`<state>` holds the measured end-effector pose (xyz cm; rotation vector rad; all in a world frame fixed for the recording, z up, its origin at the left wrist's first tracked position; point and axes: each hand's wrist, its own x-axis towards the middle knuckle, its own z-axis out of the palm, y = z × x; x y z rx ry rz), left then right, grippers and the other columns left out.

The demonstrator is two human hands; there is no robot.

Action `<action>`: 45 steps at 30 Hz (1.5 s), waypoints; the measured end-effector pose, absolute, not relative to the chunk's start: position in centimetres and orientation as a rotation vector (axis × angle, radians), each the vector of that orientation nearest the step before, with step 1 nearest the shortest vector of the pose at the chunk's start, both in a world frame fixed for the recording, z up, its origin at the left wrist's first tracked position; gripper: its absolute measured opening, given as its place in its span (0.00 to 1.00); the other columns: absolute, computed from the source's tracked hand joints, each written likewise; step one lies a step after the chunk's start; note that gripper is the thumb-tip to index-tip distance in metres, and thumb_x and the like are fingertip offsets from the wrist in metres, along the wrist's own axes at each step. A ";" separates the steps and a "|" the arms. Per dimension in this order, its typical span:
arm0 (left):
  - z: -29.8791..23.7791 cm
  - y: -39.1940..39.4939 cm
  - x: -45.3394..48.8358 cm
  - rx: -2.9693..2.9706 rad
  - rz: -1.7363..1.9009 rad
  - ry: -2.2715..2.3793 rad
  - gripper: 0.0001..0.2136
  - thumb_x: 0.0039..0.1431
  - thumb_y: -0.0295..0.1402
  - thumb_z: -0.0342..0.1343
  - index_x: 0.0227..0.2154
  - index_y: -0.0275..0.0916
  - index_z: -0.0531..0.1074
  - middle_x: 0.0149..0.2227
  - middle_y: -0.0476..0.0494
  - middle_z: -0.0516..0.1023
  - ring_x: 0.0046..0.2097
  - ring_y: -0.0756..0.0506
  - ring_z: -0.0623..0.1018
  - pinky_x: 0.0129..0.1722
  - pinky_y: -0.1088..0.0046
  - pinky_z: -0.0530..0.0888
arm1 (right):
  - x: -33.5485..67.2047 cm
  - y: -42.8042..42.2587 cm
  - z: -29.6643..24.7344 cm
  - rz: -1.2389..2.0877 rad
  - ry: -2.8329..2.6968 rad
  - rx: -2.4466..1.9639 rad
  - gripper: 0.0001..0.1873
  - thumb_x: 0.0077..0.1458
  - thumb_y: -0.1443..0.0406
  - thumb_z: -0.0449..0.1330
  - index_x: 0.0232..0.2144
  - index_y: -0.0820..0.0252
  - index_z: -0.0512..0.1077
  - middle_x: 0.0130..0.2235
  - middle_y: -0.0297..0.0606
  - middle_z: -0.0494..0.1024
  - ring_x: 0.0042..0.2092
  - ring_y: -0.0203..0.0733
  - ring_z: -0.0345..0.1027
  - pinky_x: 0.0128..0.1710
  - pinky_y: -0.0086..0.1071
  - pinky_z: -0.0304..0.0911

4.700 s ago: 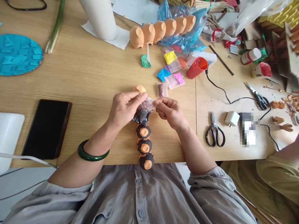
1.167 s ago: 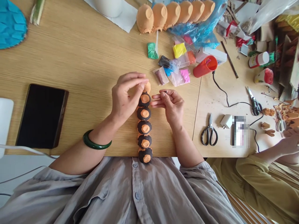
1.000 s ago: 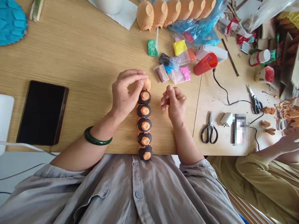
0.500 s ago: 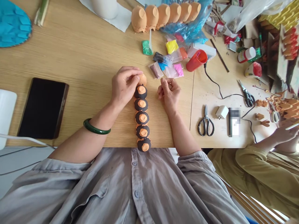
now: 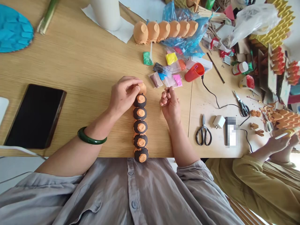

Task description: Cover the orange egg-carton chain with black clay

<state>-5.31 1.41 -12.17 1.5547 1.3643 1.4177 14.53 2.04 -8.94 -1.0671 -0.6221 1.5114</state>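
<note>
A strip of orange egg-carton cups (image 5: 141, 127) runs from the table's front edge away from me. Black, clay-like rings surround the orange tips of several cups, while the farthest cup is plain orange. My left hand (image 5: 125, 93), with a green bangle on its wrist, pinches that far cup between thumb and fingers. To the right of the strip, my right hand (image 5: 170, 101) is raised with the fingers curled. A small dark piece (image 5: 168, 90) shows between its thumb and fingertip. A second orange egg-carton strip (image 5: 164, 31) stands farther back.
Small bags of coloured clay (image 5: 161, 70) lie beyond my hands, beside a red cup (image 5: 194, 72). To the right are scissors (image 5: 203, 131), a white plug (image 5: 219, 121) and a black cable. A tablet (image 5: 35, 115) lies left. At far right, another person's hands (image 5: 278, 143) hold something pale.
My right hand has turned, thumb and fingertips now upward, showing the dark piece. My left hand stays on the far cup. The whole view has shifted slightly.
</note>
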 end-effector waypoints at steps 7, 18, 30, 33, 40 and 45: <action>-11.9 1.6 -5.8 1.516 1.427 1.338 0.11 0.69 0.35 0.63 0.49 0.42 0.85 0.55 0.37 0.85 0.59 0.39 0.84 0.57 0.61 0.85 | 13.9 0.9 -9.3 1.473 -0.855 -1.006 0.24 0.47 0.47 0.80 0.39 0.52 0.81 0.32 0.26 0.83 0.26 0.30 0.73 0.29 0.27 0.76; -12.1 1.9 -6.1 1.497 1.401 1.372 0.12 0.67 0.34 0.62 0.48 0.39 0.86 0.54 0.36 0.85 0.57 0.38 0.85 0.56 0.60 0.86 | 14.1 1.7 -10.5 0.953 -0.950 -1.288 0.23 0.62 0.42 0.66 0.32 0.52 0.68 0.20 0.20 0.64 0.16 0.27 0.52 0.14 0.25 0.48; -11.9 2.3 -5.9 1.513 1.288 1.455 0.13 0.65 0.27 0.59 0.48 0.35 0.86 0.55 0.35 0.86 0.56 0.40 0.85 0.56 0.63 0.85 | 17.9 0.8 -8.6 1.594 -1.148 -1.342 0.30 0.51 0.39 0.76 0.31 0.56 0.74 0.34 0.39 0.89 0.36 0.42 0.86 0.37 0.34 0.83; -12.0 2.4 -5.8 1.472 1.300 1.439 0.13 0.64 0.26 0.59 0.48 0.34 0.85 0.55 0.34 0.86 0.56 0.41 0.85 0.56 0.65 0.85 | 18.0 2.6 -9.4 1.158 -1.048 -1.279 0.28 0.52 0.39 0.75 0.31 0.54 0.74 0.39 0.34 0.89 0.44 0.39 0.87 0.48 0.33 0.82; -13.3 3.0 -6.3 1.394 1.274 1.414 0.12 0.65 0.26 0.59 0.48 0.36 0.84 0.52 0.36 0.86 0.53 0.41 0.86 0.56 0.62 0.85 | 17.6 3.4 -11.1 0.820 -1.050 -1.328 0.26 0.60 0.40 0.69 0.31 0.54 0.72 0.23 0.24 0.72 0.20 0.28 0.59 0.19 0.25 0.55; -14.7 3.6 -6.7 1.399 1.245 1.311 0.11 0.68 0.30 0.60 0.49 0.43 0.83 0.56 0.39 0.85 0.54 0.40 0.85 0.59 0.59 0.84 | 17.4 3.6 -13.1 0.770 -1.062 -1.430 0.25 0.62 0.40 0.68 0.34 0.53 0.74 0.27 0.26 0.71 0.24 0.30 0.62 0.22 0.27 0.56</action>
